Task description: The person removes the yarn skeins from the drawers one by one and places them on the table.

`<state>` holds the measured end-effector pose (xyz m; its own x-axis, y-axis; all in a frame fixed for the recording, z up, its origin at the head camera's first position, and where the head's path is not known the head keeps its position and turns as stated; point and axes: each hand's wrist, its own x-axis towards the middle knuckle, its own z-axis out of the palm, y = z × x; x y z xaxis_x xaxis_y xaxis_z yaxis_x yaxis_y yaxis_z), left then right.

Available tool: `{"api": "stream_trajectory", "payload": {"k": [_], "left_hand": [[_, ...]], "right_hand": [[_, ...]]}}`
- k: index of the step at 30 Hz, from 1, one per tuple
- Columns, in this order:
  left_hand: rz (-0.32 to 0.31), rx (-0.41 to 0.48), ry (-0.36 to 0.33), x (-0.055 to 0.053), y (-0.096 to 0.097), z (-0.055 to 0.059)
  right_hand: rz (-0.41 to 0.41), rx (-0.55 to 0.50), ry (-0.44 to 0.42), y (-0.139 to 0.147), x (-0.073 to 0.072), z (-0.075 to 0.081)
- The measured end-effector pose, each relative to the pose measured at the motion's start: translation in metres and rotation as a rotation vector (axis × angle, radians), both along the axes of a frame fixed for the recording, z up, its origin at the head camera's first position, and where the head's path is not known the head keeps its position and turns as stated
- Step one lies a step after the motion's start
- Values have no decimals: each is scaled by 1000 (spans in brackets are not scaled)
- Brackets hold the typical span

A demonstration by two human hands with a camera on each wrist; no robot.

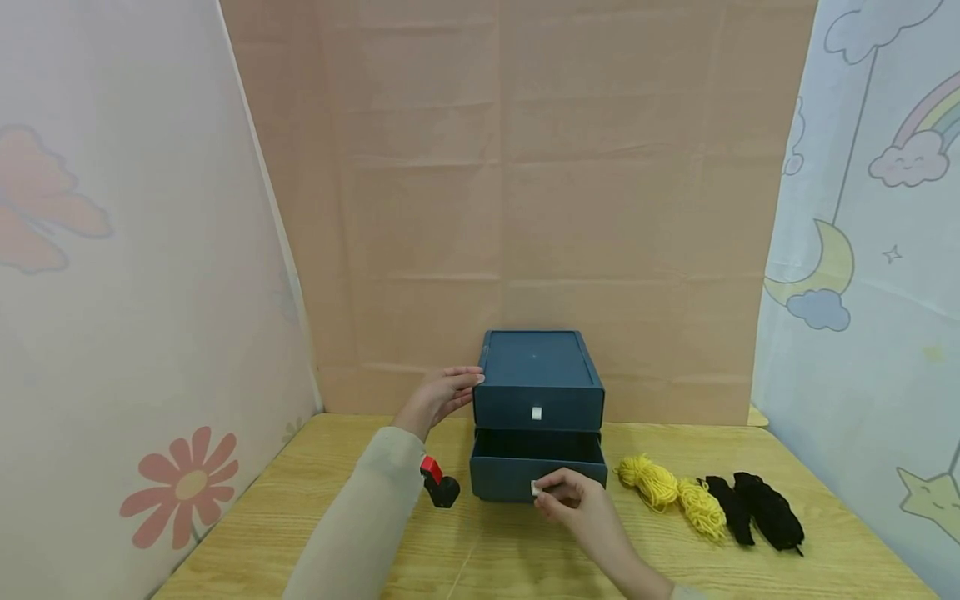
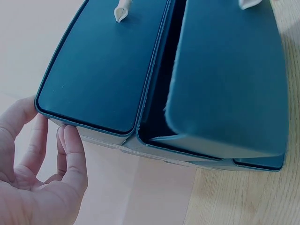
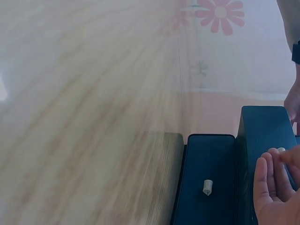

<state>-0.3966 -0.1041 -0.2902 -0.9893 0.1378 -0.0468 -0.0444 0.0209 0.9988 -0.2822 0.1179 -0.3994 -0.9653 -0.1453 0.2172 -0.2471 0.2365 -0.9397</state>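
Note:
A dark blue drawer box (image 1: 538, 357) stands on the table, with white pull tabs on its drawers. Its middle drawer (image 1: 502, 477) is pulled partly out, and the part of its inside that shows is dark. My right hand (image 1: 581, 508) pinches the white tab (image 1: 535, 487) of that drawer between thumb and fingers. At the box's upper left side, my left hand (image 1: 446, 396) touches the edge with its fingertips. The left wrist view shows the left hand (image 2: 47, 173) against the side of the shut top drawer (image 2: 98, 65). A shut bottom drawer (image 3: 208, 164) appears in the right wrist view.
Right of the box lie yellow yarn bundles (image 1: 652, 483) and black yarn bundles (image 1: 768, 510) on the wooden table (image 1: 360, 492). Brown paper (image 1: 420, 208) hangs behind the box. Printed white sheets (image 1: 172, 292) flank the table on both sides.

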Motion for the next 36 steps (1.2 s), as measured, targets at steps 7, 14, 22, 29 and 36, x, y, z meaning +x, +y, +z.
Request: {"api": "stream_trajectory", "payload": {"k": [7,14,22,29,36], "left_hand": [[-9,4,-5,0,0,1],[-6,13,-7,2,0,3],[5,11,-1,4,0,4],[6,-3,8,5,0,4],[17,4,-2,4,0,3]], "right_hand": [[-75,-30,11,-3,-16,-4],[-139,-92,35,-10,-26,-5],[-214,-110,44,-14,-39,-7],[-212,-133,76,-14,-44,-11],[-214,-130,81,-14,-46,-11]]}}
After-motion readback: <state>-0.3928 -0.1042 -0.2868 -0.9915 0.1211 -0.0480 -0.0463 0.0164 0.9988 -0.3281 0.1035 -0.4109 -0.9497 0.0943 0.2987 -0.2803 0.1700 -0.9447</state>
